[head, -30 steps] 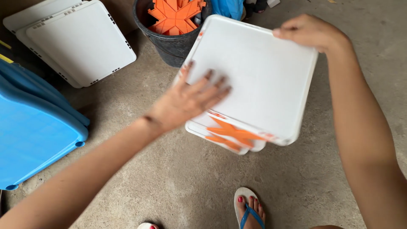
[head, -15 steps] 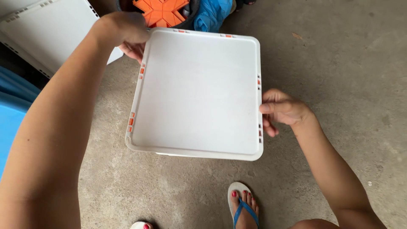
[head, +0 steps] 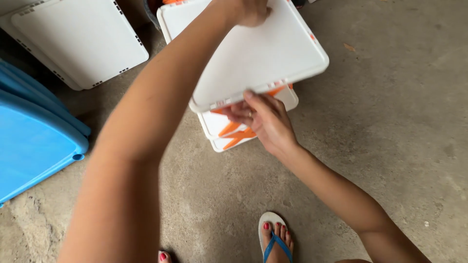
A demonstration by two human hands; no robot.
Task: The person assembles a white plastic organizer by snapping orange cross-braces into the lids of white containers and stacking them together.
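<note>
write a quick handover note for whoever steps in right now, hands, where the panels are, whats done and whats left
Left hand: gripping the far edge of the white square plastic panel, arm reaching across it.
Right hand: fingers on the panel's near edge, by the orange clips.
The panel is held tilted just above a short stack of matching panels with orange ribs on the concrete floor.
Nearby: two more white panels lie at upper left, blue plastic pieces at left, and a dark bucket shows behind the stack.
Done: some panels already stacked.
Left: the held panel is not yet set down.
</note>
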